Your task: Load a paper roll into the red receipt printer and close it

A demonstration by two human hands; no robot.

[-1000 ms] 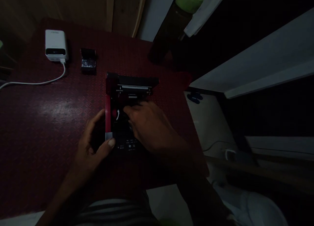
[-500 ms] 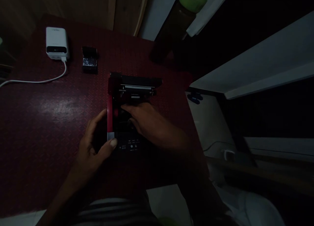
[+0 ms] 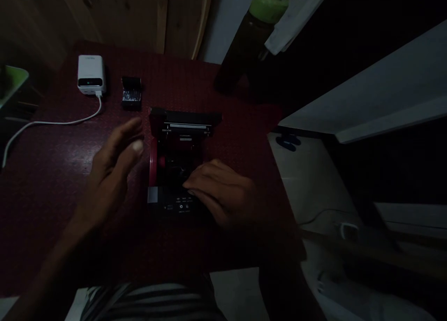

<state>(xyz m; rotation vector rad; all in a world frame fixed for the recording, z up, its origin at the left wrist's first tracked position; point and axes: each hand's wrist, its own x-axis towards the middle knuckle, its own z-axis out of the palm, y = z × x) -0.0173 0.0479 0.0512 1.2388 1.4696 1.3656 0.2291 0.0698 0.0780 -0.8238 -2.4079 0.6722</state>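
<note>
Device (image 3: 172, 165) was seated on the bench (image 3: 240, 144), between the hands, with its long axis directed away from the person; raised lid (image 3: 188, 117) was seen at the far end, printed panel (image 3: 169, 203) at the near end. Left hand (image 3: 106, 172) was held just beside the device, fingers parted. Right hand (image 3: 223, 190) was placed at the panel, fingers bunched; whether anything was gripped could not be told.
</note>
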